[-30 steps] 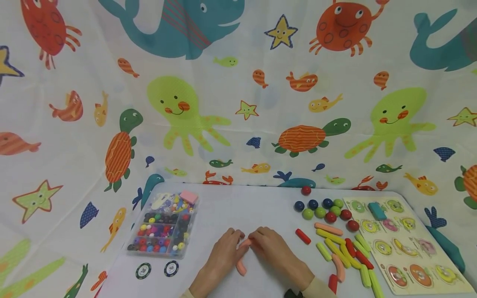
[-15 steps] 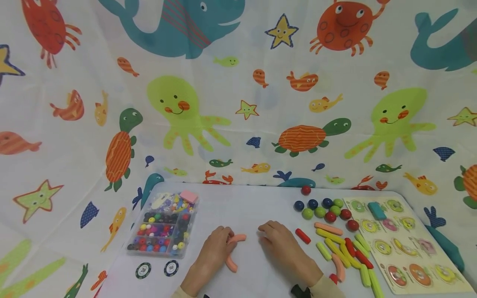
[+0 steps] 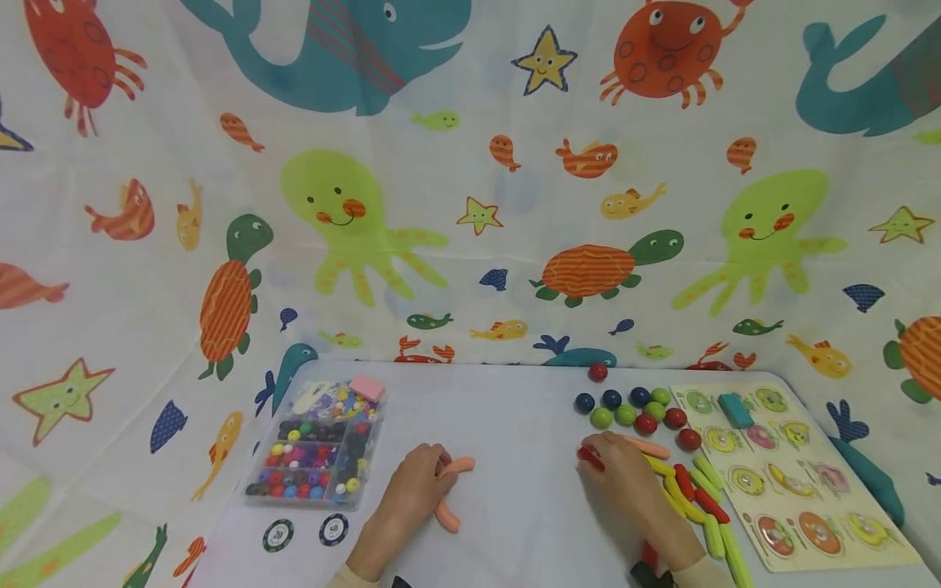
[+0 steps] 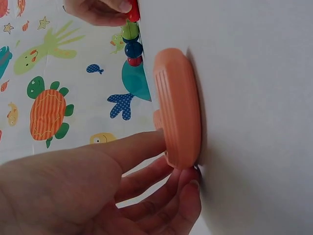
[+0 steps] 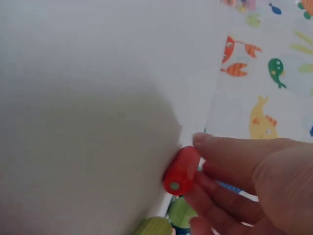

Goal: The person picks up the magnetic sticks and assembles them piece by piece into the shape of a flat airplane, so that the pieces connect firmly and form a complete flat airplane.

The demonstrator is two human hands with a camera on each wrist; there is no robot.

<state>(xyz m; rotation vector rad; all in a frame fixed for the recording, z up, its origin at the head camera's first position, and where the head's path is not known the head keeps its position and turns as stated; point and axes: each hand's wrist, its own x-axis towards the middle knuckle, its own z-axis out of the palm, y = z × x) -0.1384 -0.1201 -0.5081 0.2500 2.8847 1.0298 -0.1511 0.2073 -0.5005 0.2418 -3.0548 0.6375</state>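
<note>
Two salmon-coloured curved sticks lie on the white table in the head view, an upper one (image 3: 459, 465) and a lower one (image 3: 446, 517). My left hand (image 3: 417, 483) is at their left, its thumb and fingers pinching them where they meet. In the left wrist view a ribbed salmon stick (image 4: 178, 107) fills the middle, with the thumb behind it and fingertips at its near end. At the right, my right hand (image 3: 626, 478) pinches a short red stick (image 3: 590, 457). The right wrist view shows this red stick (image 5: 182, 171) between thumb and fingers, a small pale dot on its end.
A clear compartment box of beads (image 3: 316, 445) stands at the left, with two round chips, one numbered 20 (image 3: 278, 535), below it. Red, blue and green balls (image 3: 625, 415) sit at the back right. Beyond several coloured sticks (image 3: 713, 535) lies a picture puzzle board (image 3: 801, 474).
My right hand has left the salmon sticks and moved right to the red stick, which it now pinches. My left hand has shifted slightly left with the salmon sticks.
</note>
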